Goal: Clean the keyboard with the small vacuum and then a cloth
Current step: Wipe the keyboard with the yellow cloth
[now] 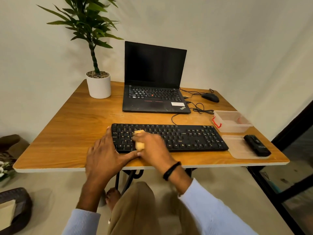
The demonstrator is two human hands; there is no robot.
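Note:
A black keyboard (189, 138) lies across the front of the wooden table (71, 133). My right hand (150, 146) grips a small yellow cloth (139, 146) and presses it on the keyboard's left half; the cloth shows above and below my fingers. My left hand (105, 153) lies flat on the table against the keyboard's left end, with its fingers straight and its thumb along the front edge. The small black vacuum (257, 145) lies on a clear lid (237, 148) at the right of the keyboard, away from both hands.
An open black laptop (154, 92) stands behind the keyboard, with a wired mouse (210, 97) and loose cables (198, 108) to its right. A clear plastic box (232, 121) with a red clip sits at the right. A potted plant (98, 83) stands at the back left.

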